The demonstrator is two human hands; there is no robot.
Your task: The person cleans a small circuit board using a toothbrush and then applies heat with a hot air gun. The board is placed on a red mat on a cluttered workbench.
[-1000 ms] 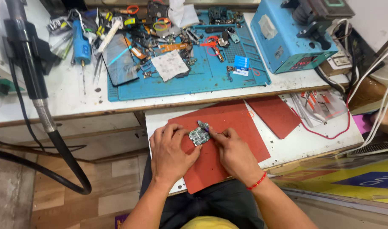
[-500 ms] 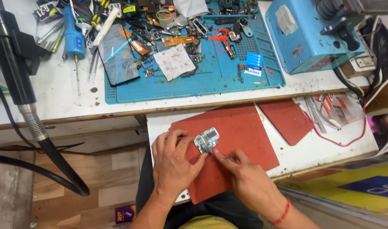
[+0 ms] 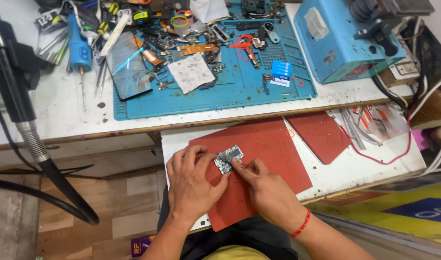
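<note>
A small phone circuit board [image 3: 228,158] lies on a red silicone mat [image 3: 268,154] on a pull-out white shelf. My left hand [image 3: 191,185] rests on the mat and pins the board's left end with its fingertips. My right hand [image 3: 266,190], with a red thread bracelet at the wrist, presses its fingertips on the board's lower right edge; whether it holds a thin tool I cannot tell.
A second red mat [image 3: 319,135] and red wires [image 3: 389,144] lie to the right. On the bench behind sit a blue work mat [image 3: 239,82] strewn with tools and parts, a dismantled phone [image 3: 126,67], a blue power unit [image 3: 341,38]. A black flexible hose [image 3: 32,144] hangs at left.
Both hands stay on the board. The view has shifted slightly, and my right fingers have moved a little along the board's edge.
</note>
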